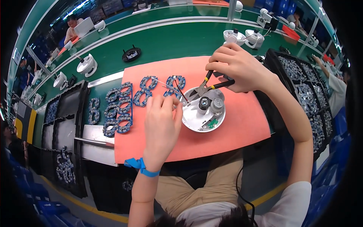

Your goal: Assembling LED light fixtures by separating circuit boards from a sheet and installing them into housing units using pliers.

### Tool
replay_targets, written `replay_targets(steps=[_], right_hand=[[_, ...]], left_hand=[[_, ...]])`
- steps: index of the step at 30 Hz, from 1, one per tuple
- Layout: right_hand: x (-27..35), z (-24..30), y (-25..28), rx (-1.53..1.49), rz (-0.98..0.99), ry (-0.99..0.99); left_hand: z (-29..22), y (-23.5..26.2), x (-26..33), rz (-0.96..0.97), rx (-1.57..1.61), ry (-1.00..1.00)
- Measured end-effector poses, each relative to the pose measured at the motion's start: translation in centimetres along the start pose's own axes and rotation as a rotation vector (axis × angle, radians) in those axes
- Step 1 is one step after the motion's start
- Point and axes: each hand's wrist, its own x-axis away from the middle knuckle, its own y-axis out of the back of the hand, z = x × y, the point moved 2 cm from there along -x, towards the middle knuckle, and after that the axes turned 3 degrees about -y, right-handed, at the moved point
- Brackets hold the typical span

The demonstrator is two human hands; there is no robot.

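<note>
My right hand (240,68) grips cutting pliers (203,90) with black and yellow handles. The pliers' jaws reach over the upper left of a round white housing (194,120). Inside that housing sit a black lens module (204,104), a grey round part (217,105) and a small green board (213,123). Close to the housing's left rim, my left hand (163,119) has its fingers pinched together; what lies between them is hidden. A thin dark red wire (181,92) runs from a blue ring-shaped circuit board (176,82) down toward the housing, passing near those fingertips.
An orange-pink mat (234,132) lies beneath the work. More blue circuit boards (123,108) line its left side, beside tweezers (94,141). Black trays of parts (66,121) flank the left; another tray (302,83) stands right. White housings (87,65) and a black ring (131,54) sit behind.
</note>
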Motion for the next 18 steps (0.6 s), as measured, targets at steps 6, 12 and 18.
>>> replay_targets(steps=[6, 12, 18], right_hand=[[-1.0, 0.3, -0.4, 0.026, 0.115, 0.036], [-1.2, 0.7, -1.4, 0.001, 0.093, 0.071], [-1.1, 0.7, -1.7, 0.022, 0.108, 0.079]], left_hand=[[0.0, 0.0, -0.3, -0.038, -0.051, -0.026], [0.0, 0.0, -0.4, -0.009, -0.041, -0.022], [0.4, 0.1, -0.4, -0.029, 0.007, -0.006]])
